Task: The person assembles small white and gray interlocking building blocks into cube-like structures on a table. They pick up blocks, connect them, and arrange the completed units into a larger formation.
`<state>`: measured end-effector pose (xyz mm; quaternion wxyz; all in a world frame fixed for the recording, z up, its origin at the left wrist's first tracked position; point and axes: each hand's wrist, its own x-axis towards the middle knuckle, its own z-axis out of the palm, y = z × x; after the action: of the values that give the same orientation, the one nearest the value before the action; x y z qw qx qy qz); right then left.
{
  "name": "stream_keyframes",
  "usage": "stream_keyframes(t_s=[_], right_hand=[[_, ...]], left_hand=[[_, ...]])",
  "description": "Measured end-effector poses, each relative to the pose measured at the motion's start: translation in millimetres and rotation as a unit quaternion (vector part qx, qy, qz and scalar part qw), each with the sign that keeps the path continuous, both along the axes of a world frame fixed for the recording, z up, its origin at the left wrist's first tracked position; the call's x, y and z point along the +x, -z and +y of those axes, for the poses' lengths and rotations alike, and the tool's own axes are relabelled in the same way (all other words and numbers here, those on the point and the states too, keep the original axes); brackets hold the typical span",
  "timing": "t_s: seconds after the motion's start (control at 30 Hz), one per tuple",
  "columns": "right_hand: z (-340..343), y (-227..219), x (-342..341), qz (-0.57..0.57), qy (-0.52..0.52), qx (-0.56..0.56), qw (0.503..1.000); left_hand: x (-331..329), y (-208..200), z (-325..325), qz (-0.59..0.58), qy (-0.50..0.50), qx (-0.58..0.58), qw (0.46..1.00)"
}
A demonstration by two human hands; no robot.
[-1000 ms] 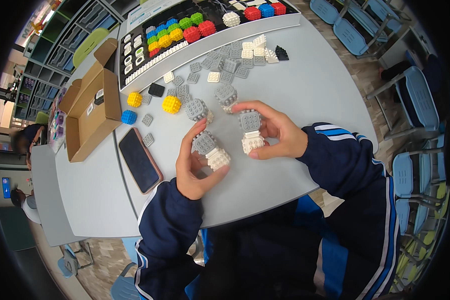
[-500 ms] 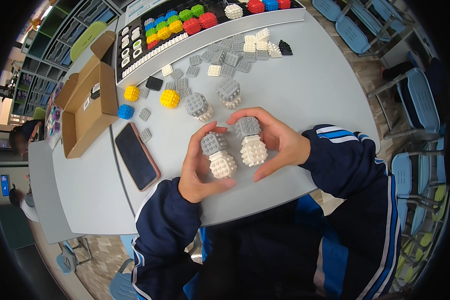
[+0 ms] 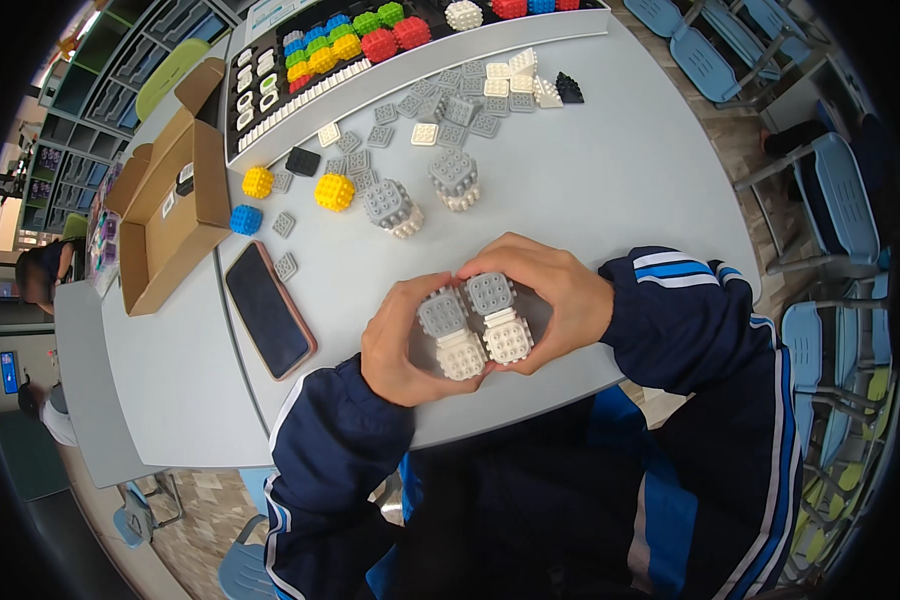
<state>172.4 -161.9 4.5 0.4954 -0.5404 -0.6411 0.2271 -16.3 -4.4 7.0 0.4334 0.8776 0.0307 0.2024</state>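
Phone [image 3: 269, 312] flat on worktop [image 3: 620, 170], just left of left sleeve [image 3: 335, 425]. Left forearm rises from lower edge; left hand [image 3: 392, 338] bent inward, fingers arched over the far end, thumb along the near end. Its grip is closed around left block pair [image 3: 451, 334], grey end far, white end near. Right block pair [image 3: 498, 316] close beside it, similarly aligned, over the worktop's near part. Right hand [image 3: 567, 290] mirrors the curve, grip around that pair, fingertips by the left's. Right sleeve [image 3: 670, 320] angles in from lower right.
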Motion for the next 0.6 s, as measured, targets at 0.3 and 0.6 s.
stream_keyframes(t_s=[0.3,0.6], right_hand=[[-3.0,-0.3,-0.6,-0.007,-0.029,0.064,0.998],[-4.1,0.0,-2.3,-0.014,-0.028,0.069,0.997]], left_hand=[[3.2,-1.7,3.9,-0.039,0.018,0.027,0.999],[3.0,-1.7,3.5,-0.022,0.029,0.016,0.999]])
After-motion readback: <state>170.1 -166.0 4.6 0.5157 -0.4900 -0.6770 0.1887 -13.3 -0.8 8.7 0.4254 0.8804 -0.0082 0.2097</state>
